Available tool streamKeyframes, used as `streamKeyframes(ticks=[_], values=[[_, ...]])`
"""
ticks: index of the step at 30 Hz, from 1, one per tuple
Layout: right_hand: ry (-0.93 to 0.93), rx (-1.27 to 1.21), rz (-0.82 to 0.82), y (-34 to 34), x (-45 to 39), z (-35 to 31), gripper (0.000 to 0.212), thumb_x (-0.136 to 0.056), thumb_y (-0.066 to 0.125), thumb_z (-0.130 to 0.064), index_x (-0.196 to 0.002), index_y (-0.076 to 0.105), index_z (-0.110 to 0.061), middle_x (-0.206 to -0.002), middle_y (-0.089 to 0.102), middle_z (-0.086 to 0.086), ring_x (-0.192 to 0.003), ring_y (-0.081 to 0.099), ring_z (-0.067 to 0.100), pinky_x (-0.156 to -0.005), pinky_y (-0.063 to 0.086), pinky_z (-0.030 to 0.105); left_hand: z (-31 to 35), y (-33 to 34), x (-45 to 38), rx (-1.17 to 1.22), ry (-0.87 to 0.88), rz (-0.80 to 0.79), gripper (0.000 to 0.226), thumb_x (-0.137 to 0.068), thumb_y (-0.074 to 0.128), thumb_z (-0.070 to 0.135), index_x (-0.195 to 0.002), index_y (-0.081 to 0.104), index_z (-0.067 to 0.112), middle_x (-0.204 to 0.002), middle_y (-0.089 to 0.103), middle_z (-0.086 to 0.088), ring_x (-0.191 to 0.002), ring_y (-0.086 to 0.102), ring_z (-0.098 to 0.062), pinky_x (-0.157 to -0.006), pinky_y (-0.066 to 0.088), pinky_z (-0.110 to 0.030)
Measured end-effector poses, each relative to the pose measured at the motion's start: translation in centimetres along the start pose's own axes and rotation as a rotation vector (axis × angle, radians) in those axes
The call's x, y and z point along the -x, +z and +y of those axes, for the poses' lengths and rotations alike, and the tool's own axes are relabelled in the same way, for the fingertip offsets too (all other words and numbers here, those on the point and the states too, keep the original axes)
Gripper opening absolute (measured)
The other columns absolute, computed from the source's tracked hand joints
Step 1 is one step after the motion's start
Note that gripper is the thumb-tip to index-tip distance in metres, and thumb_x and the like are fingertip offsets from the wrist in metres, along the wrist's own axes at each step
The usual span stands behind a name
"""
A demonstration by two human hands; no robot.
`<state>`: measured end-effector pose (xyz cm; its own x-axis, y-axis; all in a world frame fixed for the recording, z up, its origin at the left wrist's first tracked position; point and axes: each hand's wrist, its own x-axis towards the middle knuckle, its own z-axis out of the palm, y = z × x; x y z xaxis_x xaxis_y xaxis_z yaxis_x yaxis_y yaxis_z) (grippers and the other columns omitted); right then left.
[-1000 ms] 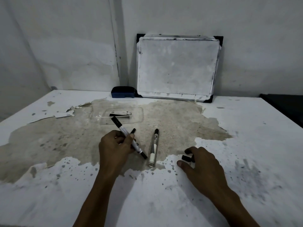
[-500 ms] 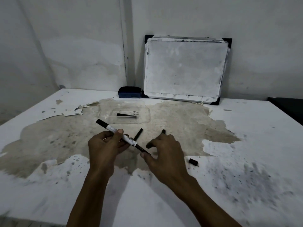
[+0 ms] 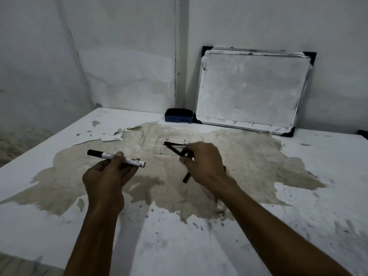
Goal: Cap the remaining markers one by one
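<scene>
Small whiteboard [image 3: 253, 90], smudged grey, is leaning against the back wall [image 3: 119, 46], black corner caps showing. Dark blue eraser [image 3: 178, 115] is sitting just beside its lower left corner. White table [image 3: 298, 226] is peeling: a wide tan patch is showing across the middle, flakes curling at its far left edge. A clear shallow tray [image 3: 159, 140], possibly plastic, is lying on that patch.

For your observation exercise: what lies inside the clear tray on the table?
Inside the clear tray, a thin black stick shows. The right hand covers the tray's right part, hiding anything there.
</scene>
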<state>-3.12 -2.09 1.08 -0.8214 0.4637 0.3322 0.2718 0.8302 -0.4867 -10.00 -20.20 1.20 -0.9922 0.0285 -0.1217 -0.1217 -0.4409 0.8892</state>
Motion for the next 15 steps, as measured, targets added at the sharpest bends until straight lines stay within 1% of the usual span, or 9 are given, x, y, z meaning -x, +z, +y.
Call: streamKeyframes(ticks=[2, 4, 6, 8, 10, 12, 13, 15], values=[[0.015, 0.049, -0.031, 0.6, -3.4, 0.0, 0.018, -0.084, 0.068, -0.026, -0.098, 0.072, -0.015, -0.094, 0.072, 0.008, -0.090, 0.064, 0.027, -0.082, 0.045, 0.035, 0.3, -0.1, -0.4, 0.003, -0.006, -0.009, 0.018, -0.092, 0.062, 0.007, -0.077, 0.062, -0.003, -0.064, 0.073, -0.016, -0.072, 0.076, -0.027, -0.062, 0.061, -0.027], [0.035, 0.140, -0.058, 1.1, -6.5, 0.1, 0.014, -0.083, 0.066, -0.019, -0.095, 0.069, -0.012, -0.096, 0.070, 0.009, -0.093, 0.063, 0.029, -0.084, 0.042, 0.036, 0.3, 0.0, -0.8, 0.004, -0.005, -0.009, 0.019, -0.092, 0.062, 0.007, -0.076, 0.063, -0.003, -0.056, 0.073, -0.010, -0.065, 0.076, -0.025, -0.063, 0.061, -0.028], [0.067, 0.226, -0.108, 1.5, -9.1, -0.1, 0.015, -0.081, 0.062, -0.010, -0.096, 0.063, -0.010, -0.099, 0.066, 0.007, -0.097, 0.061, 0.030, -0.092, 0.039, 0.038, 0.3, 0.1, -1.3, 0.010, -0.010, -0.001, 0.018, -0.091, 0.063, 0.008, -0.078, 0.063, -0.003, -0.056, 0.073, -0.009, -0.062, 0.076, -0.024, -0.062, 0.062, -0.028], [0.080, 0.288, -0.166, 1.7, -10.9, -0.3, 0.016, -0.079, 0.056, -0.003, -0.092, 0.052, -0.012, -0.092, 0.056, 0.006, -0.099, 0.060, 0.030, -0.098, 0.035, 0.041, 0.1, 0.2, -1.8, 0.006, -0.016, 0.010, 0.016, -0.091, 0.064, 0.009, -0.079, 0.065, -0.002, -0.057, 0.073, -0.008, -0.063, 0.076, -0.022, -0.064, 0.062, -0.030], [0.063, 0.357, -0.216, 1.8, -12.0, -0.3, 0.020, -0.079, 0.052, -0.001, -0.093, 0.048, -0.014, -0.089, 0.050, 0.005, -0.098, 0.059, 0.031, -0.098, 0.033, 0.041, -0.1, 0.4, -2.3, -0.006, -0.025, 0.025, 0.015, -0.090, 0.065, 0.011, -0.081, 0.066, -0.001, -0.064, 0.073, -0.011, -0.068, 0.076, -0.024, -0.068, 0.063, -0.032], [0.054, 0.438, -0.273, 2.2, -12.8, -0.1, 0.023, -0.079, 0.051, -0.001, -0.100, 0.049, -0.012, -0.093, 0.051, 0.007, -0.098, 0.057, 0.030, -0.099, 0.033, 0.042, -0.3, 0.5, -2.8, -0.018, -0.033, 0.032, 0.015, -0.090, 0.066, 0.012, -0.081, 0.067, 0.000, -0.073, 0.072, -0.014, -0.074, 0.075, -0.026, -0.071, 0.062, -0.034], [0.053, 0.470, -0.299, 2.4, -13.1, 0.1, 0.021, -0.079, 0.051, -0.001, -0.098, 0.048, -0.011, -0.093, 0.051, 0.007, -0.096, 0.056, 0.030, -0.101, 0.033, 0.042, -0.4, 0.5, -3.0, -0.020, -0.035, 0.032, 0.015, -0.090, 0.066, 0.012, -0.081, 0.067, 0.001, -0.073, 0.072, -0.014, -0.075, 0.075, -0.026, -0.071, 0.062, -0.035], [0.057, 0.499, -0.335, 2.7, -13.4, 0.5, 0.014, -0.079, 0.052, -0.001, -0.081, 0.042, -0.010, -0.085, 0.049, 0.005, -0.086, 0.051, 0.028, -0.104, 0.033, 0.045, -0.6, 0.6, -3.3, -0.022, -0.039, 0.023, 0.014, -0.090, 0.066, 0.012, -0.081, 0.068, 0.001, -0.065, 0.074, -0.008, -0.072, 0.076, -0.025, -0.069, 0.062, -0.034]])
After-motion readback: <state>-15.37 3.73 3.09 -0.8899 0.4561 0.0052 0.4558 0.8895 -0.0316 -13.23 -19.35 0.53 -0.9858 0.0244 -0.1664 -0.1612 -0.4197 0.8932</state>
